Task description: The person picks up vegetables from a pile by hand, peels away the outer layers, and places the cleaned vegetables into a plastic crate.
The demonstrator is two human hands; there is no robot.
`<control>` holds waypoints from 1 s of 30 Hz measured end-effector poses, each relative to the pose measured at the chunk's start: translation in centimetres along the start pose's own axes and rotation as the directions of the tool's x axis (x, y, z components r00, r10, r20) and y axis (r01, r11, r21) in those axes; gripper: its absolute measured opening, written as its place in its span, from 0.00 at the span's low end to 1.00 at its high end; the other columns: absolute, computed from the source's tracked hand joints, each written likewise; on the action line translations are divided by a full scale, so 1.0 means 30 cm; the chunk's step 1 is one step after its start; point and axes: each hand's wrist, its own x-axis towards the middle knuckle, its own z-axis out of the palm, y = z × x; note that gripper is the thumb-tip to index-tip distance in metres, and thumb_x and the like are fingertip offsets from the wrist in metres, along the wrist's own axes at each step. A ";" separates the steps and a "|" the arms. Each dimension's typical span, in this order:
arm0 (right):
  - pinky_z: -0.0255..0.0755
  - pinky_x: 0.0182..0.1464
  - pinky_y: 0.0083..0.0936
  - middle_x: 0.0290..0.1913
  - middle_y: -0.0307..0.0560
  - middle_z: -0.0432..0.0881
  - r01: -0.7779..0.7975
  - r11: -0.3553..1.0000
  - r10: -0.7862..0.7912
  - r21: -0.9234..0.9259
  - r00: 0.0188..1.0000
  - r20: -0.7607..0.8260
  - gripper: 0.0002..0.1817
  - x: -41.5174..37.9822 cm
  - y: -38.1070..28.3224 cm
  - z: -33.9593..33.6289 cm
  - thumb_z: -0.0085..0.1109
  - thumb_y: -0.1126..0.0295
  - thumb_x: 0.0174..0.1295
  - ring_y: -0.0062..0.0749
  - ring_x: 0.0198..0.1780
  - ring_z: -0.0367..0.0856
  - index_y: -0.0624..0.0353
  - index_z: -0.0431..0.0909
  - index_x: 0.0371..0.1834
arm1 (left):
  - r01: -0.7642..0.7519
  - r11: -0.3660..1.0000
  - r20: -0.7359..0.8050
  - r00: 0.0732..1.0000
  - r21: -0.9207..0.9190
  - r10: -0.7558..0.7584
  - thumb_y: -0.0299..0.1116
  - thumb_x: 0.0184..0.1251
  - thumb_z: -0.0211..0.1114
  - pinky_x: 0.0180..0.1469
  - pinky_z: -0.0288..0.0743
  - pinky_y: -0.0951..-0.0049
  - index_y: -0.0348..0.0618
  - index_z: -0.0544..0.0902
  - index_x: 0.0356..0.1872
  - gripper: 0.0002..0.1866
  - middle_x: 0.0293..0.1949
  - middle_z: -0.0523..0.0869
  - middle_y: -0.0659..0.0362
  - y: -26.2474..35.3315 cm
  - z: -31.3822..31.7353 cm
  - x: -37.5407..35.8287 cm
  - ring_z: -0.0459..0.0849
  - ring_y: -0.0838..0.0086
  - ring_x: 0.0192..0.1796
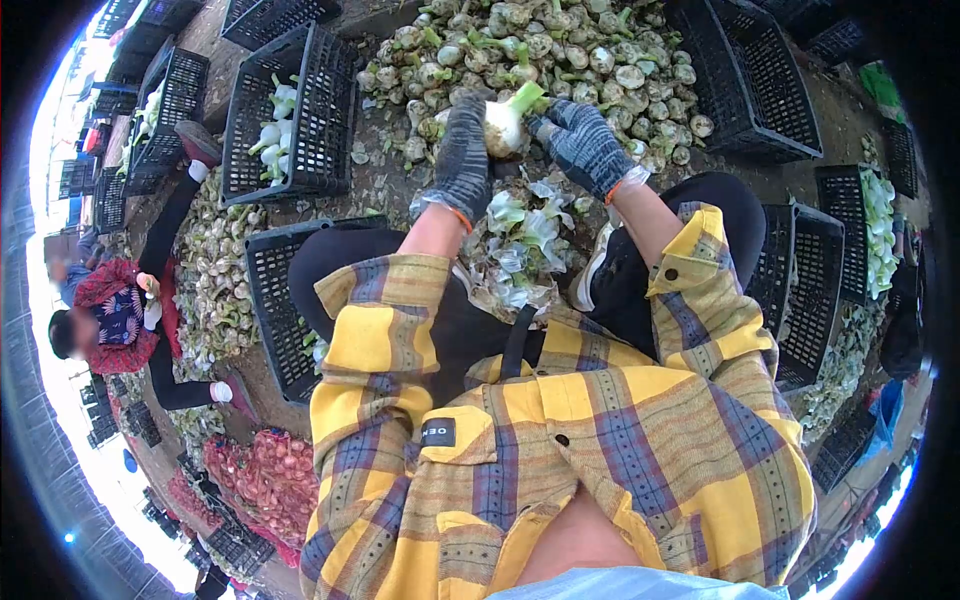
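Bulb [503, 128] at upper centre of frame, between the hands: left hand [462, 150] grips its side, fingers partly hidden; right hand [588, 147] curled beside the green stem [526, 97], grip indeterminable.

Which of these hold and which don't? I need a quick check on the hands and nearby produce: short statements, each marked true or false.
1. The left hand and the right hand both wear gloves. True.
2. The left hand holds nothing. False: it holds a white bulb.
3. The held bulb has its stem cut off completely. False: a green stem sticks out of it.
4. Loose peelings lie on the ground between the person's legs. True.
5. The black crate left of the hands is empty. False: white bulbs with stems lie in it.
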 end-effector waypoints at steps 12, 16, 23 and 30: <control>0.67 0.35 0.27 0.28 0.50 0.79 -0.098 0.988 0.087 -0.121 0.992 -0.094 0.14 0.020 0.067 0.014 0.50 0.67 0.55 0.30 0.29 0.73 0.67 0.75 0.38 | 0.291 0.942 0.122 0.954 -0.168 -0.273 0.59 0.54 0.55 0.30 0.79 0.71 0.49 0.72 0.44 0.26 0.34 0.78 0.55 0.011 -0.020 0.011 0.80 0.67 0.35; 0.67 0.34 0.27 0.26 0.48 0.77 -0.057 0.998 0.058 0.011 0.988 -0.141 0.15 0.019 0.076 0.032 0.49 0.64 0.57 0.29 0.29 0.72 0.67 0.74 0.37 | 0.267 0.956 0.084 0.963 -0.126 -0.257 0.57 0.54 0.56 0.30 0.79 0.70 0.49 0.72 0.44 0.25 0.33 0.78 0.56 0.014 -0.017 -0.008 0.80 0.67 0.33; 0.67 0.47 0.29 0.43 0.59 0.77 -0.198 0.976 0.203 0.091 0.978 -0.054 0.22 0.039 0.155 0.040 0.47 0.60 0.57 0.47 0.44 0.76 0.70 0.71 0.45 | 0.253 0.952 0.164 0.960 -0.174 -0.225 0.46 0.58 0.58 0.30 0.79 0.73 0.45 0.70 0.47 0.20 0.38 0.77 0.58 0.014 -0.022 -0.021 0.79 0.73 0.36; 0.69 0.49 0.29 0.40 0.60 0.76 0.241 0.784 -0.163 -0.572 0.969 0.186 0.16 0.011 0.045 -0.030 0.44 0.66 0.60 0.43 0.42 0.76 0.69 0.72 0.41 | 0.065 0.997 0.167 0.984 -0.033 -0.059 0.45 0.58 0.59 0.30 0.79 0.74 0.44 0.70 0.48 0.21 0.39 0.78 0.58 0.006 -0.012 -0.030 0.79 0.72 0.35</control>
